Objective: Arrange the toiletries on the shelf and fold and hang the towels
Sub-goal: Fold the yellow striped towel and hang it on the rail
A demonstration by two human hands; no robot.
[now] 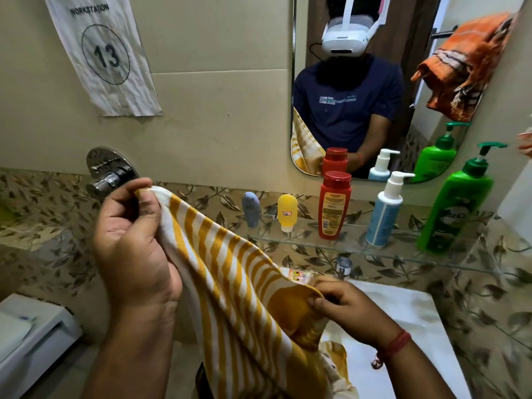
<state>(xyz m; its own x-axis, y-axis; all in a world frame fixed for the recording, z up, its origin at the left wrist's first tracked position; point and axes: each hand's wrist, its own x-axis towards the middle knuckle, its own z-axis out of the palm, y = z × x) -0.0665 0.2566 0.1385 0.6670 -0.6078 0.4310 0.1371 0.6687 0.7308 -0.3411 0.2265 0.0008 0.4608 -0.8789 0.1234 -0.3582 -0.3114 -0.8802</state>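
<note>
A yellow-and-white striped towel (230, 272) runs from centre left to lower centre of the frame, held taut along its top edge over the white basin (403, 318) at lower right. The left hand (135, 240), raised at centre left just below the chrome wall tap (110, 171), pinches one corner between thumb and fingers; the right hand (342, 303), lower and right of centre, pinches the other. The folding step appears to be in hand, with hanging to follow; the next move likely calls for bringing the two corners together so the edges meet evenly. Along the glass shelf (359, 249), centre right, the toiletries stand in a row: green pump bottle (454, 208), white pump bottle (385, 211), red bottle (334, 208), yellow tube (287, 211), grey tube (251, 208). The shelf's front edge lies just beyond the right hand, so room is tight there; open space lies toward the left. An orange towel (463, 64) hangs at upper right.
</note>
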